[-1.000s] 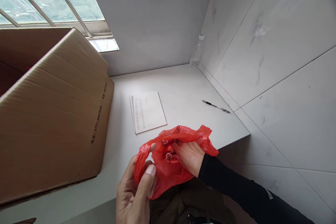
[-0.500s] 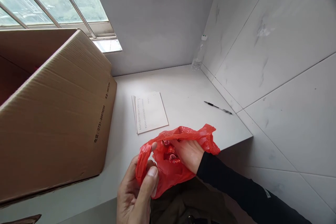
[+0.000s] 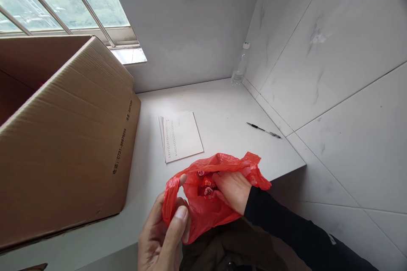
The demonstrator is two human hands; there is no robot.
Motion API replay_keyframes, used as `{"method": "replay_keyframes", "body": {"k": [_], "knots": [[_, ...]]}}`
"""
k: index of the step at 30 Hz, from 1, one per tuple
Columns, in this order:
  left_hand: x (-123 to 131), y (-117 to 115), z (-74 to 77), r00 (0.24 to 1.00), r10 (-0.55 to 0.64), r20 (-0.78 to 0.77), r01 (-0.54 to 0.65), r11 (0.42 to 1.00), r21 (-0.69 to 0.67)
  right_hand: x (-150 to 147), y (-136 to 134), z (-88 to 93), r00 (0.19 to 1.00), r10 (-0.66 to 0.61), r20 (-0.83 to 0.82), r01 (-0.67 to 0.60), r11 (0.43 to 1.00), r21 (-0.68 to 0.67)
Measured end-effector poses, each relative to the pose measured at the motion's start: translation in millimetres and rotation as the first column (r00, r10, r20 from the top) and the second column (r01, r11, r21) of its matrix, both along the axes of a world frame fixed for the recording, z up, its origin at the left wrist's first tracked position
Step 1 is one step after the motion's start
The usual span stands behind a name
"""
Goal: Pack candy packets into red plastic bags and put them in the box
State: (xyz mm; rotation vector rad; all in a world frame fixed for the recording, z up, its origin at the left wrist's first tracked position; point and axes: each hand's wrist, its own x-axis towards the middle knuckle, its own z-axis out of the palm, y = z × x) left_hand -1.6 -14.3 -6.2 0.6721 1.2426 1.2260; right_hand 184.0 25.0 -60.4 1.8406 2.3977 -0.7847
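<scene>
A thin red plastic bag (image 3: 203, 220) is held above the near edge of the table, its mouth facing me. My left hand (image 3: 165, 228) is closed on the bag's left rim, with the plastic looped between thumb and fingers. My right hand (image 3: 233, 188) reaches through the mouth from the right, its wrist by the rim. Several small red packets (image 3: 208, 182) with pale printed marks lie inside, right by its fingers. The thumb and one finger show in part; the other fingertips are hidden among the packets and the plastic.
On the left a large open cardboard box (image 3: 73, 148) stands on the white table (image 3: 216, 106). Printed paper sheets (image 3: 184, 137) and a pen (image 3: 263, 130) lie beyond the bag. A clear bottle (image 3: 241, 65) stands in the far corner against the tiled wall (image 3: 337, 93).
My right hand has drawn back slightly to the right, uncovering more of the packets. My left hand and the bag's left rim have shifted a little left.
</scene>
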Motion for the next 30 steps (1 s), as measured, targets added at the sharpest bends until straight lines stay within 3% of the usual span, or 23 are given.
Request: {"method": "replay_keyframes", "body": {"k": [4,10,15,21,27,30], "knots": [[0,-1,1.2,1.0,0.018,-0.009,-0.018,0.999,-0.029,-2,4,0.1,1.0,-0.028,0.004,0.028,0.999,0.016],[-2,-1,2.5,0.998,-0.032,-0.05,0.034,0.999,0.038,12,5,12.5,0.981,-0.119,0.15,0.124,0.992,-0.021],[3,1,2.0,0.993,-0.102,-0.065,0.106,0.992,0.068,20,7,8.4,0.99,-0.062,0.125,0.065,0.998,-0.026],[6,2,2.9,0.995,-0.096,-0.038,0.098,0.994,0.048,23,4,9.0,0.99,-0.08,0.113,0.082,0.997,-0.014],[5,1,5.3,0.995,-0.091,-0.049,0.093,0.995,0.034,21,-2,5.6,0.992,0.107,0.067,-0.101,0.992,-0.077],[5,1,5.4,0.993,-0.104,-0.061,0.108,0.992,0.065,21,0,2.6,0.995,0.087,0.04,-0.085,0.995,-0.052]]}}
